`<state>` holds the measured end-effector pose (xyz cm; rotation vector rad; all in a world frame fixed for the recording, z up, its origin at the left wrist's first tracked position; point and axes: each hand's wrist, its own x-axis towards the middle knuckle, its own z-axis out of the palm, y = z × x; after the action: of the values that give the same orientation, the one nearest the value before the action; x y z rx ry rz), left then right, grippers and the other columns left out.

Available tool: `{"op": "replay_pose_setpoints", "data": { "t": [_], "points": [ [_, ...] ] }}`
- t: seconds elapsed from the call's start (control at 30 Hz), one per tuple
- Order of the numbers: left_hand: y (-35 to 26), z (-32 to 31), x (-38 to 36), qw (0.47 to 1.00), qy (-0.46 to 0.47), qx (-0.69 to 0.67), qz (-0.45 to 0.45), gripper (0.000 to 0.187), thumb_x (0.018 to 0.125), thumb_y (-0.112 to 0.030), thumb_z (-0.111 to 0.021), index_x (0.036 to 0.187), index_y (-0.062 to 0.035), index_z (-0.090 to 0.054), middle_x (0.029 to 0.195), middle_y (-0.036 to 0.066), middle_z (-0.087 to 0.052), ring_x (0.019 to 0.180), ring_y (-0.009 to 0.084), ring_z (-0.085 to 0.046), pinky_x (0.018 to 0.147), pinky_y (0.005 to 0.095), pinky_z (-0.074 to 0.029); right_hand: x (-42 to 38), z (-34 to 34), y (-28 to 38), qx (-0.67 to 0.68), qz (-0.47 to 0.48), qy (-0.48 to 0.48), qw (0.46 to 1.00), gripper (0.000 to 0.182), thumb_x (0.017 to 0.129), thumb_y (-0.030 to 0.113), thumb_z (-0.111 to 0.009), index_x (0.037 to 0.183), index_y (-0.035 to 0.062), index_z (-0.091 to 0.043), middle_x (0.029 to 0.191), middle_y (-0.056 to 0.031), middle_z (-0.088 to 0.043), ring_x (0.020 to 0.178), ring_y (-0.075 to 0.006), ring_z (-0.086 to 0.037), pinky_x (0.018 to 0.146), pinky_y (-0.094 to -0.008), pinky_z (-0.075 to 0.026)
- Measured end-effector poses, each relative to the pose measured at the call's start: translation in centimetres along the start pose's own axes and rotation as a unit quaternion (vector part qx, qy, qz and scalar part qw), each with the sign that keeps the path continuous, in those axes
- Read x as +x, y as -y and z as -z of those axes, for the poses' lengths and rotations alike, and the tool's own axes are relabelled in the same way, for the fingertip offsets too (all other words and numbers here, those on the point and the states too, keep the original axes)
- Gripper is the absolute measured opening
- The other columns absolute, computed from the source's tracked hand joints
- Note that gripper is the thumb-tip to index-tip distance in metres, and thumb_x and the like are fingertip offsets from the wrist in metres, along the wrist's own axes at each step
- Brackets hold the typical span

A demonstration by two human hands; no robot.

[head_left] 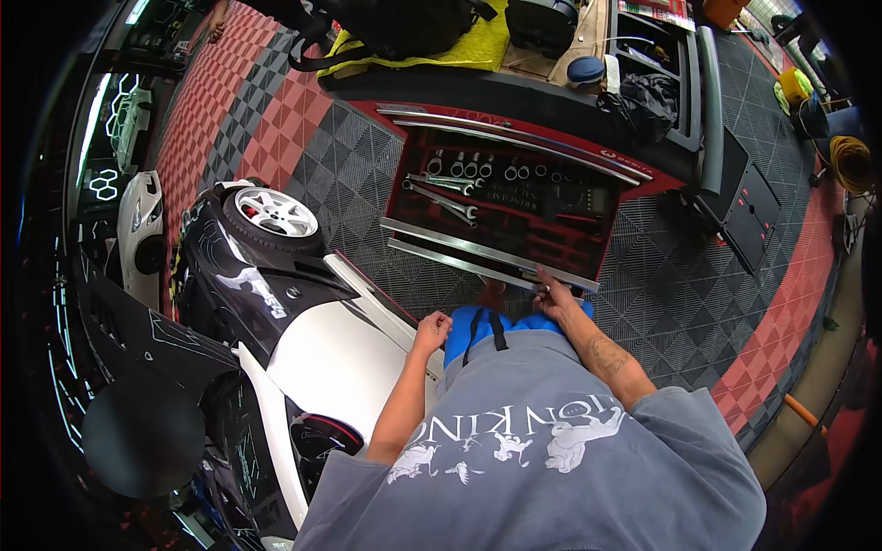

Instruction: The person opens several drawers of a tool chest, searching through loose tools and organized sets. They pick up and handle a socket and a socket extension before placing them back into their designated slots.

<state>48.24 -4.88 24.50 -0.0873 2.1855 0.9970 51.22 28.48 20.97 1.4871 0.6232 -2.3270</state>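
Observation:
Before me a red tool drawer (pixel 602 241) is pulled out of the tool cabinet. My right hand (pixel 554 298) is at its silver front edge (pixel 491 262), with the fingers closed over the metal rim. My left hand (pixel 433 331) hangs beside my blue shorts, its fingers loosely curled and nothing visible in them. Several combination wrenches (pixel 450 202) lie crossed in the drawer's left part. Behind them is a row of ratcheting wrench heads (pixel 471 167). A dark tray with lettering (pixel 512 195) fills part of the middle.
On my left stands a white and black car (pixel 340 363) with its door open and a white-spoked wheel (pixel 276 213). A black bag (pixel 395 28) rests on a yellow towel (pixel 482 41) atop the cabinet (pixel 514 106). A coiled yellow hose (pixel 850 163) is at far right.

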Motion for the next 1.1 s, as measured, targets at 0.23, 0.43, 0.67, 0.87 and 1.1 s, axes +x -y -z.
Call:
{"op": "replay_pose_setpoints", "data": {
  "t": [0.23,0.43,0.67,0.87,1.1],
  "points": [
    [-3.4,1.4,4.6,0.999,0.026,0.02,-0.034,0.024,0.089,-0.021,-0.061,0.091,0.0025,-0.062,0.073,0.01,-0.067,0.056,0.0123,-0.061,0.053,0.0277,-0.05,-2.1,3.1,0.3,-0.025,-0.028,0.009,0.999,0.039,0.076,0.045,-0.079,0.085,0.0145,-0.057,0.066,0.0041,-0.042,0.056,-0.0088,-0.042,0.048,-0.0243,-0.038],
    [-6.8,0.8,8.2,0.993,0.03,-0.108,0.04,0.04,0.093,-0.039,-0.059,0.105,-0.0003,-0.058,0.08,0.01,-0.067,0.056,0.0126,-0.06,0.052,0.0239,-0.05,-3.7,7.5,2.2,0.102,0.075,-0.098,0.987,0.039,0.075,0.05,-0.078,0.085,0.0177,-0.059,0.067,0.0055,-0.042,0.057,-0.0082,-0.038,0.052,-0.0229,-0.036],
    [-8.4,0.7,13.0,0.915,-0.03,-0.38,0.135,0.048,0.093,-0.046,-0.058,0.108,-0.001,-0.053,0.087,0.012,-0.068,0.062,0.0153,-0.063,0.052,0.0255,-0.052,-5.5,8.2,3.5,-0.16,0.147,-0.236,0.947,0.035,0.082,0.05,-0.071,0.076,0.0181,-0.059,0.059,0.0088,-0.036,0.049,-0.0058,-0.034,0.046,-0.023,-0.034],
    [-7.3,1.5,12.6,0.914,0.016,-0.382,0.133,0.044,0.093,-0.045,-0.058,0.105,-0.0035,-0.054,0.087,0.01,-0.068,0.065,0.0142,-0.062,0.056,0.0256,-0.051,-6.0,8.6,3.6,-0.256,0.131,-0.241,0.927,0.039,0.081,0.054,-0.071,0.076,0.0164,-0.059,0.059,0.0084,-0.037,0.052,-0.0059,-0.036,0.05,-0.0248,-0.038],
    [-6.1,1.6,11.1,0.918,0.039,-0.365,0.147,0.044,0.095,-0.048,-0.054,0.099,-0.0041,-0.057,0.086,0.008,-0.068,0.062,0.0116,-0.061,0.054,0.0241,-0.049,-6.9,9.5,2.9,-0.286,0.096,-0.228,0.926,0.045,0.079,0.055,-0.071,0.08,0.0113,-0.064,0.066,0.0046,-0.046,0.06,-0.009,-0.044,0.053,-0.0302,-0.043]
  ]
}}
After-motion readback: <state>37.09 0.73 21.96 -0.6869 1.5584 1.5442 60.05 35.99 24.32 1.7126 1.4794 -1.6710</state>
